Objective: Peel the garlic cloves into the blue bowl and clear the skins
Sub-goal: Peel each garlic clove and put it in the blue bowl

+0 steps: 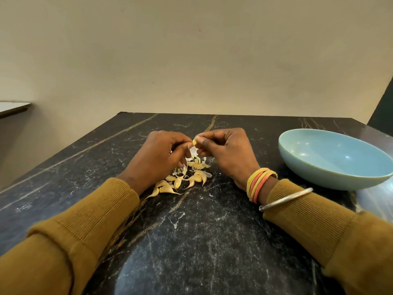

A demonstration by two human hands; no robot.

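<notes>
The right hand (225, 152) pinches a garlic clove (194, 142); the left hand (158, 156) pinches its skin (193, 150) above the cloves (185, 179); the blue bowl (333, 158) sits right.

Forearms stretched forward, left hand (157, 158) and right hand (227, 154) meet, curled fingertips pinching one garlic clove (194, 142) between them.

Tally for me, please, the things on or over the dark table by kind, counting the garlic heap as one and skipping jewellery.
blue bowl: 1
held garlic clove: 1
heap of garlic cloves and skins: 1 (too overlapped to count singly)
hands: 2, left hand and right hand, both pinching that clove
Total: 5
</notes>
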